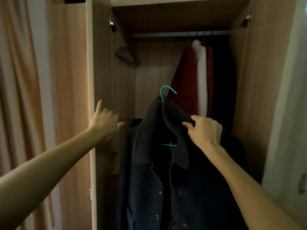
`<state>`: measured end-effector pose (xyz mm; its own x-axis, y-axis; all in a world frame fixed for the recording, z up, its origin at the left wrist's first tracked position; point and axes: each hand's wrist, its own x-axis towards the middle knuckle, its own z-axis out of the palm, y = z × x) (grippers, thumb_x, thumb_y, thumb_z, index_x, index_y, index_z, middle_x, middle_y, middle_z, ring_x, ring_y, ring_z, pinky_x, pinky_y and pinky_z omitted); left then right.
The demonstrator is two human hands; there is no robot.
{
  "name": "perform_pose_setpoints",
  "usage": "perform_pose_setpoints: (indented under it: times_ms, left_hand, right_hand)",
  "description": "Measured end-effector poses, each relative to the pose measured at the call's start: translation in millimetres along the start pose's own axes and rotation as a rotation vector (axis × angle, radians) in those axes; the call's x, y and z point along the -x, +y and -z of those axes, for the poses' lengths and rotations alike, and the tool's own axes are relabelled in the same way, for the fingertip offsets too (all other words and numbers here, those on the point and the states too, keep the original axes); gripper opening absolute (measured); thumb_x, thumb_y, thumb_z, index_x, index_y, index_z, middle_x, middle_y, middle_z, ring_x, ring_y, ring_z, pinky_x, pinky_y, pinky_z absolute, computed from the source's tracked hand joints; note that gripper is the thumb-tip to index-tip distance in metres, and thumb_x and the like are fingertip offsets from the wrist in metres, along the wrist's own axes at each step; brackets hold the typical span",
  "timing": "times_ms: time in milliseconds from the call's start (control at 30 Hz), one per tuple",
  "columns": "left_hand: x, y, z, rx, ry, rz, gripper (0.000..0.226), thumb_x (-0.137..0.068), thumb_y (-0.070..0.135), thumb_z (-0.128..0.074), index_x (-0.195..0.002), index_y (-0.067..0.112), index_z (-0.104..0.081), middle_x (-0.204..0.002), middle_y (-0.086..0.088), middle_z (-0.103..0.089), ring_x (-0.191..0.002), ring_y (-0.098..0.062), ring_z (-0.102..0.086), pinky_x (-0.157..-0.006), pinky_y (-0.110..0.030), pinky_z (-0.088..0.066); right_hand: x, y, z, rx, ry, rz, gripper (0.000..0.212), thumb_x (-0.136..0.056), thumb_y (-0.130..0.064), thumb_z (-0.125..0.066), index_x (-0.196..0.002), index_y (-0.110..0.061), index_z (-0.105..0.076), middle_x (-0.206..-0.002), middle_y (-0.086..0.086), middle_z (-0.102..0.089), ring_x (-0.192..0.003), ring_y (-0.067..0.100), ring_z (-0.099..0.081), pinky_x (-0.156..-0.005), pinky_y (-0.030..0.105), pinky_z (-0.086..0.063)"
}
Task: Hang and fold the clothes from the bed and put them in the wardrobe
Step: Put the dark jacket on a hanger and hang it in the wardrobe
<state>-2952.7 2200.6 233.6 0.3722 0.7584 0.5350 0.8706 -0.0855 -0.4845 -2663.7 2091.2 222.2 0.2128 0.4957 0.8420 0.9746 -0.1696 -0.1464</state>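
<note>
Fingers [195,118] of the right hand [206,131] pinch the dark shirt [149,188] on its teal hanger [167,87], held up at the open wardrobe [123,83]. The left hand [104,121] is spread, holding nothing. The hanger is not on the rail [166,34] yet.

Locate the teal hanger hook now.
Head view, centre: the teal hanger hook sticks up from the dark shirt, up-left of the right hand, below the wardrobe rail.
</note>
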Motion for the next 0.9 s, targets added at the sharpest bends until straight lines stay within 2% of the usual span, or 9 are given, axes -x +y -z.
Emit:
perform_pose_setpoints:
  times_ms: [67,167,233,300,367,433,600,700,900]
  left_hand:
    - [4,7,-3,0.33,0.07,-0.032,0.058,-0.096,0.057,-0.019,-0.126,0.019,-0.05,-0.123,-0.006,-0.059,-0.117,-0.024,-0.053,-0.115,-0.051,-0.012]
    - [4,19,2,0.625,0.126,-0.133,0.084,-0.083,0.076,-0.014,-0.137,0.017,-0.04,-0.128,-0.008,-0.055,-0.116,-0.027,-0.053,-0.103,-0.041,-0.034]
    - [3,26,8,0.855,0.11,-0.134,0.081,-0.082,0.077,-0.031,-0.137,0.017,-0.039,-0.128,-0.006,-0.055,-0.114,-0.024,-0.053,-0.096,-0.035,-0.041]
    - [0,28,12,1.064,0.078,-0.087,0.065,-0.082,0.066,-0.049,-0.129,0.021,-0.047,-0.119,0.001,-0.06,-0.109,-0.017,-0.057,-0.085,-0.027,-0.042]
    - [-5,23,15,1.184,0.051,-0.016,0.061,-0.067,0.077,-0.054,-0.1,0.027,-0.059,-0.098,0.01,-0.066,-0.093,-0.012,-0.064,-0.07,-0.025,-0.044]
    - [-8,16,21,1.182,0.093,0.044,0.074,-0.05,0.092,-0.049,-0.078,0.026,-0.062,-0.078,0.012,-0.068,-0.074,-0.007,-0.064,-0.06,-0.028,-0.049]
    - [-25,16,37,0.99,0.22,0.124,0.05,-0.066,0.073,-0.056,-0.078,0.026,-0.066,-0.063,0.015,-0.059,-0.057,-0.006,-0.055,-0.05,-0.028,-0.043]
    - [-34,16,46,0.941,0.334,0.185,0.042,-0.073,0.066,-0.062,-0.089,0.029,-0.071,-0.061,0.015,-0.053,-0.054,-0.006,-0.046,-0.051,-0.028,-0.037]
    - [-57,17,47,0.857,0.381,0.261,0.048,-0.07,0.075,-0.057,-0.085,0.032,-0.071,-0.067,0.007,-0.064,-0.063,-0.018,-0.058,-0.058,-0.031,-0.046]
  right_hand:
    - [1,-6,5,-0.026,0.012,0.026,0.034,-0.088,-0.052,-0.057,-0.084,-0.019,-0.066,-0.073,0.003,-0.068,-0.075,0.028,-0.065,-0.055,0.029,-0.03]
    - [2,-15,10,-0.086,0.038,0.056,0.035,-0.087,-0.051,-0.06,-0.076,-0.018,-0.064,-0.066,0.001,-0.065,-0.068,0.026,-0.063,-0.052,0.028,-0.026]
    - [2,-18,10,-0.139,0.085,0.084,0.032,-0.084,-0.05,-0.064,-0.075,-0.019,-0.066,-0.064,0.001,-0.064,-0.063,0.026,-0.063,-0.05,0.026,-0.026]
    - [0,-19,8,-0.182,0.162,0.119,0.028,-0.079,-0.048,-0.069,-0.076,-0.021,-0.068,-0.061,-0.001,-0.063,-0.058,0.026,-0.063,-0.047,0.024,-0.029]
    - [-3,-19,7,-0.216,0.208,0.131,0.027,-0.077,-0.05,-0.067,-0.081,-0.023,-0.071,-0.062,-0.001,-0.063,-0.057,0.027,-0.063,-0.045,0.027,-0.037]
    - [-8,-20,4,-0.251,0.209,0.129,0.034,-0.078,-0.056,-0.056,-0.087,-0.026,-0.072,-0.066,-0.001,-0.065,-0.061,0.027,-0.065,-0.047,0.033,-0.047]
    - [-27,-13,-6,-0.344,0.102,0.099,0.04,-0.084,-0.059,-0.05,-0.103,-0.03,-0.069,-0.083,-0.003,-0.07,-0.078,0.025,-0.066,-0.062,0.039,-0.051]
    - [-41,-8,-8,-0.378,0.046,0.095,0.036,-0.086,-0.056,-0.056,-0.108,-0.031,-0.069,-0.092,-0.002,-0.072,-0.087,0.023,-0.066,-0.069,0.036,-0.05]
    - [-61,-9,-20,-0.367,0.004,0.136,0.036,-0.09,-0.046,-0.058,-0.116,-0.022,-0.067,-0.104,0.004,-0.071,-0.095,0.025,-0.064,-0.08,0.033,-0.044]
